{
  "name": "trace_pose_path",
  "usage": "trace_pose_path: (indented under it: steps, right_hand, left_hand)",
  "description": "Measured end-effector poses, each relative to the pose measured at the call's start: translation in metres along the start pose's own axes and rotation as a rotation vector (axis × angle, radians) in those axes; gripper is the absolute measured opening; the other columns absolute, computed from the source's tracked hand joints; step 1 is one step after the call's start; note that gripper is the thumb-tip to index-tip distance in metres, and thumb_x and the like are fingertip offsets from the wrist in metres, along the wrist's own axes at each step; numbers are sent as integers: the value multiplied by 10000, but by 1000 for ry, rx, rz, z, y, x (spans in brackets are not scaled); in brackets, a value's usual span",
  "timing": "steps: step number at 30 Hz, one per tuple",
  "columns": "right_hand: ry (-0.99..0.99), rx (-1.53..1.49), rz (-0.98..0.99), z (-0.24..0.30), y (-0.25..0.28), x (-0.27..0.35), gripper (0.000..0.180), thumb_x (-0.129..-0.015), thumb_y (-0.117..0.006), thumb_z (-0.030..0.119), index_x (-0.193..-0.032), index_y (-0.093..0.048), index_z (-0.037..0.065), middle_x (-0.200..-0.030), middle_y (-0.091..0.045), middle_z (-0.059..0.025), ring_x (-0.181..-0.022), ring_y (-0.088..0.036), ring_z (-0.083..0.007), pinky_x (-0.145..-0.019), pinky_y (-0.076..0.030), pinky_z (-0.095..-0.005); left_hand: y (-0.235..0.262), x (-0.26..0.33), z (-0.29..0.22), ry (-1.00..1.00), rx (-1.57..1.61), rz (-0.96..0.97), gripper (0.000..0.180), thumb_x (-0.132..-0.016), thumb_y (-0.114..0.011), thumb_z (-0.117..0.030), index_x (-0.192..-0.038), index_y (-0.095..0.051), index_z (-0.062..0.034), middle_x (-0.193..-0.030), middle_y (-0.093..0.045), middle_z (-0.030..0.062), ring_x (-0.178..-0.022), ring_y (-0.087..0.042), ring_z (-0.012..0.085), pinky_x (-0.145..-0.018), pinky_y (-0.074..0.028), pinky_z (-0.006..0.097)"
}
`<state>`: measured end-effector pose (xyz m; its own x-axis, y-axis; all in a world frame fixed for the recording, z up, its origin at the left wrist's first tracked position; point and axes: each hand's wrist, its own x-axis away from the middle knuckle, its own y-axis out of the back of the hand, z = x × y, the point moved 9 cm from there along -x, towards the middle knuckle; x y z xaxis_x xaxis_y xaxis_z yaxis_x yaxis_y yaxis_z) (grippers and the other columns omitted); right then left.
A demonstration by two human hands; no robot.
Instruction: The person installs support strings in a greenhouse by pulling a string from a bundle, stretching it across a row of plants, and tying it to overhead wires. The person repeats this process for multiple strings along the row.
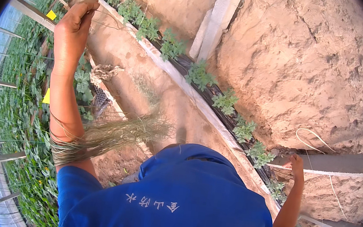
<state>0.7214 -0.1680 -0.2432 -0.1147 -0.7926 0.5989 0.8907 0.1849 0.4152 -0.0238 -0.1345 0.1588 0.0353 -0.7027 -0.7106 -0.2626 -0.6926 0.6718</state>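
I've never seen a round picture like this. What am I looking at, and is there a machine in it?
No robot here: these are a person's bare hands, seen from a wide fisheye camera on their head, looking down. That lens bends straight edges near the rim. The big blue shape is the wearer's shirt. A bundle of thin green strands is looped around the left forearm. The left hand is raised, fingertips together; the right hand is near a low leafy plant. Whatever either pinches is too fine to tell. Beyond the row stands a rough earthen wall.
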Motion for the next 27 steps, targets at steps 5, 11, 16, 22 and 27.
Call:
trace_pose_path:
  steps: [5,11,16,22,27]
  right_hand:
    - [187,47,-184,52,10,11,199,-922,-563,204,-856,-634,30,-641,-549,14,-536,-518,-58,-510,-435,-216]
    - [301,-239,-325,80,-1,50,137,-912,-600,143,-928,-673,28,-664,-556,16,-561,-488,-60,-517,-409,-213]
    - [240,-373,-278,81,-33,93,194,-924,-587,143,-1091,-627,51,-649,-564,22,-520,-466,-45,-474,-355,-182]
    - [165,-450,-107,89,-113,138,148,-930,-530,98,-1054,-582,38,-617,-556,-12,-508,-473,-68,-462,-380,-214]
    - [280,-591,114,107,-145,160,173,-934,-436,22,-999,-596,7,-881,-669,-98,-772,-649,-155,-688,-502,-279]
  left_hand:
    - [-38,28,38,183,105,121,118,-879,-596,-5,-988,-643,-11,-877,-678,81,-800,-651,130,-721,-500,250]
    - [-106,82,14,341,433,464,117,-893,-588,-4,-1000,-632,-19,-774,-623,2,-626,-530,60,-587,-453,205]
    - [-168,160,-48,357,511,988,111,-843,-607,-26,-952,-630,-39,-654,-595,62,-550,-533,96,-520,-427,258]
    - [-195,216,-137,-58,531,1360,279,-822,-645,-110,-1091,-592,-59,-659,-622,125,-613,-609,266,-597,-473,332]
    - [-192,175,-151,57,642,1217,285,-825,-642,-93,-1095,-570,-41,-740,-635,148,-679,-616,307,-626,-482,360]
